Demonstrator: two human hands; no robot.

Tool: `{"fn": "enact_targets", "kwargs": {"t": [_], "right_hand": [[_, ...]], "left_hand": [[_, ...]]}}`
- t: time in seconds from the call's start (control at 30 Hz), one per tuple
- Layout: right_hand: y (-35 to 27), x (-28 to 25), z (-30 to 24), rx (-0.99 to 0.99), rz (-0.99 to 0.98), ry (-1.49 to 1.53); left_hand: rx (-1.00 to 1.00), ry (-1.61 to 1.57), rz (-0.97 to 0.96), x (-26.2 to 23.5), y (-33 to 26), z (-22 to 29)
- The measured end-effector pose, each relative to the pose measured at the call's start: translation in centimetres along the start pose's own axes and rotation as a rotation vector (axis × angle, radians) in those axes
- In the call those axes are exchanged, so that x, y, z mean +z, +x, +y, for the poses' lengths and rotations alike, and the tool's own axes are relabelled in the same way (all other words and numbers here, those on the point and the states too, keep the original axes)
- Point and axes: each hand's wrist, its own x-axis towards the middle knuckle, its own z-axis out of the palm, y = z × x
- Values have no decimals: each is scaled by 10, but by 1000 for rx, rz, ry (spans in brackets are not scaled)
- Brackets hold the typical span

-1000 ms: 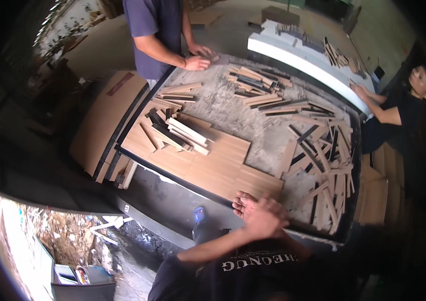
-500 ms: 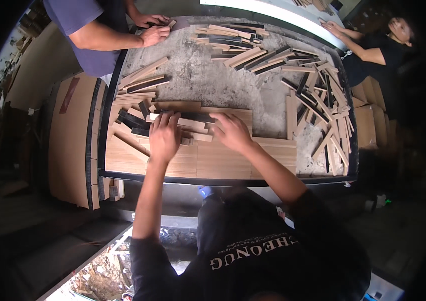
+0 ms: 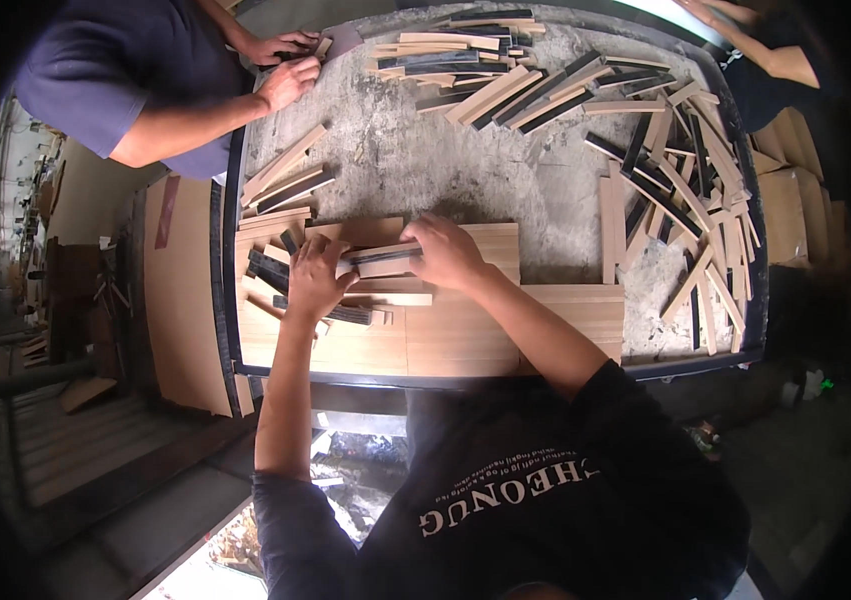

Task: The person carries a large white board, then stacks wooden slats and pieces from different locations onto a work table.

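Note:
Between my two hands lies a short bundle of wooden strips point(image 3: 383, 265), pale wood with a dark strip along it. My left hand point(image 3: 317, 280) closes its fingers on the left end. At the right end, my right hand point(image 3: 445, 252) grips with thumb and fingers. Just below the bundle is a loose pale strip point(image 3: 395, 299), resting over flat wooden boards point(image 3: 455, 335). Dark strips point(image 3: 270, 270) and pale ones lie jumbled to the left of my left hand, some partly hidden under it.
Loose strips point(image 3: 715, 215) are heaped along the table's right side, and more strips point(image 3: 445, 60) lie at the far edge. A co-worker's hands point(image 3: 290, 75) handle a small piece at the far left. Another person's arm point(image 3: 745, 35) shows far right. Cardboard point(image 3: 185, 300) stands left of the table.
My right hand, blurred before, now grips the right end of the strips, and my left hand has turned onto their left end. The whole view has shifted slightly.

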Motion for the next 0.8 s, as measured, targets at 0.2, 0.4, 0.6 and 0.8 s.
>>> {"fn": "enact_targets", "kwargs": {"t": [0.2, 0.4, 0.6, 0.8], "right_hand": [[9, 3, 7, -30, -52, 392], [-3, -22, 18, 55, 158, 540], [-76, -106, 56, 294, 215, 288], [-151, -138, 132, 689, 484, -317]], "left_hand": [[-147, -396, -230, -3, 17, -17], [126, -382, -217, -16, 51, 5], [488, -394, -138, 20, 88, 94], [700, -248, -39, 38, 99, 164]]}}
